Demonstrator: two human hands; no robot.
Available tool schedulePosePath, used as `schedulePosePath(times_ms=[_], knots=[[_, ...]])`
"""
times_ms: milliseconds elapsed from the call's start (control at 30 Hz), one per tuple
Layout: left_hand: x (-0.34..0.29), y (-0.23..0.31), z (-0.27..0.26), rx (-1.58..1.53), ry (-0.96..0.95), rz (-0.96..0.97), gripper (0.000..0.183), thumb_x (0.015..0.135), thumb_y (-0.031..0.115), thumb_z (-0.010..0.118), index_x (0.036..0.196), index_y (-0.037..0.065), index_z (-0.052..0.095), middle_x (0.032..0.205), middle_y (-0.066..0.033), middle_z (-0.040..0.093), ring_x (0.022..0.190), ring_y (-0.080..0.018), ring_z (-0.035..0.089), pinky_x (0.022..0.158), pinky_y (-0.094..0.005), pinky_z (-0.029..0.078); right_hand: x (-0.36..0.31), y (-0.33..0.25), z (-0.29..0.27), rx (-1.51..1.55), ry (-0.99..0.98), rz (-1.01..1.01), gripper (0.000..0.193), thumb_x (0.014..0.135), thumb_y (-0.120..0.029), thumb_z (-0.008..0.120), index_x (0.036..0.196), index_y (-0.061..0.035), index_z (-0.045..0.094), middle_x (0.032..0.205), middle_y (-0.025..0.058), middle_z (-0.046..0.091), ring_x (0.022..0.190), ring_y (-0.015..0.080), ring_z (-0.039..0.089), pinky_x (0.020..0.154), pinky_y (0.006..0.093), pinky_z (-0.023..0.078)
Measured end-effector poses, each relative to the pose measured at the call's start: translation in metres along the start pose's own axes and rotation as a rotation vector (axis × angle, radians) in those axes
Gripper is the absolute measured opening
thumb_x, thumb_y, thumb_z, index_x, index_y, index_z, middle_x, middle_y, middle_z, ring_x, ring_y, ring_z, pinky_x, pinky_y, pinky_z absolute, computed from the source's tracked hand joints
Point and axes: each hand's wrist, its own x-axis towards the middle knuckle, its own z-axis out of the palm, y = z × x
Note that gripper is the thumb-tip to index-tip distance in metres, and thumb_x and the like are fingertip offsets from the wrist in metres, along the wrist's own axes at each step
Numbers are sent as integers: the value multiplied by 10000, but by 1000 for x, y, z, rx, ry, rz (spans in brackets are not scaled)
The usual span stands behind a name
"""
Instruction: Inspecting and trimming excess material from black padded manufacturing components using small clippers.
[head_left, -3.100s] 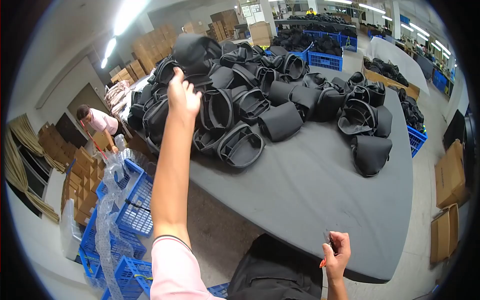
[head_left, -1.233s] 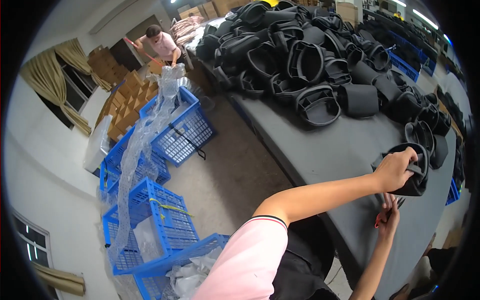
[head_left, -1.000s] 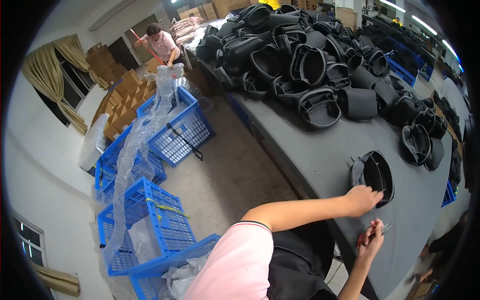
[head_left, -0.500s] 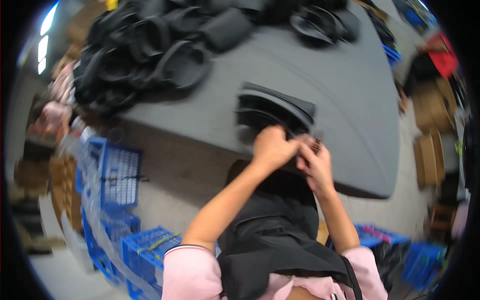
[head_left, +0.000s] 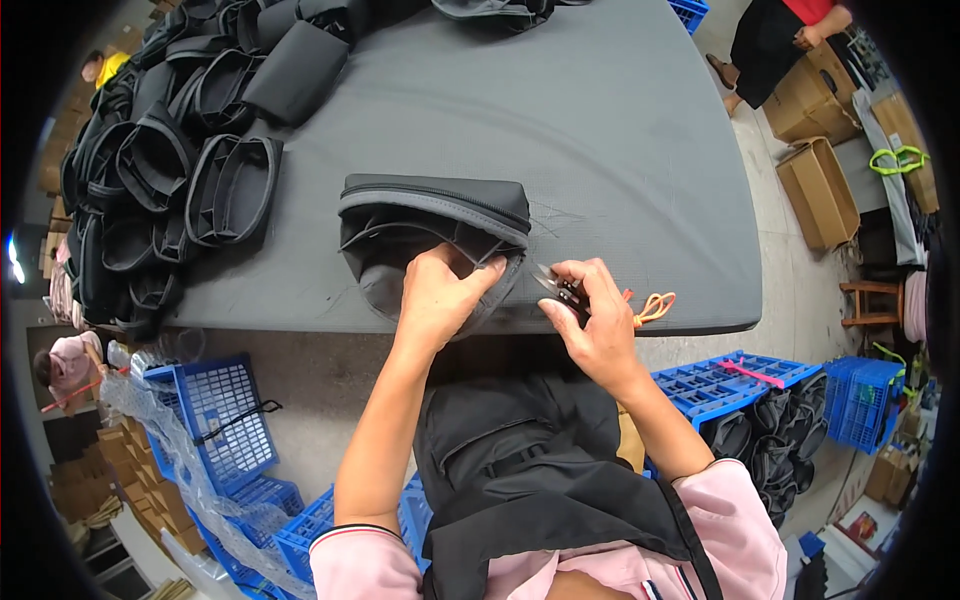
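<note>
Left hand (head_left: 440, 300) fingers curled over the front rim of the pouch (head_left: 430, 240), pinching the rim fabric; closed grip. Right hand (head_left: 590, 320) closed around small snips (head_left: 560, 290), blades pointing left at the pouch's right corner, orange loop (head_left: 652, 306) trailing out to the right of the hand.

Changed: half a second back both hands were bunched together on the pouch near the table edge; now they sit apart, left on the rim, right with the snips at the seam. About a second back only the left hand was on the pouch, out at arm's length on the right of the table; three seconds back it was up at the pile. So the pouch has been pulled off the pile to the near edge, and the work reads as thread trimming just starting on this piece.

Pouch sits center frame, near edge of the grey table (head_left: 620, 150), open side toward the person, zip band on top.

Counts: one pouch in hand; one pair of snips; pile of black pouches (head_left: 170, 170) upper left, more than ten, too tangled to count exactly. Blue crates: some lower left (head_left: 215, 420), more lower right (head_left: 730, 380), partly hidden. Cardboard boxes (head_left: 815, 190) upper right, at least two. Other people: three partly visible at the frame edges.
</note>
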Motion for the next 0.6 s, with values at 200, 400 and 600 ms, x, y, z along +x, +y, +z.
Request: schedulePosePath(times_ms=[200,400,600], knots=[[4,7,0,52,-5,-11,417,708,291,691,963,-37,654,874,-148,687,797,-207,641,741,-318,472,10,11,0,-34,34,-71,203,785,-91,655,965,-26,586,854,93,557,665,236,583,595,308,473],[8,7,0,59,-13,-43,433,700,308,689,963,-35,654,873,-154,685,807,-218,644,747,-327,473,19,12,-2,-65,36,-117,175,779,-101,657,934,-36,605,833,76,564,665,248,598,576,330,470],[10,8,2,167,-4,-39,440,695,316,691,962,-31,655,888,-168,682,844,-258,655,770,-338,477,23,15,-7,-85,46,-116,165,772,-108,662,913,-44,606,823,67,561,653,255,597,559,339,461]])
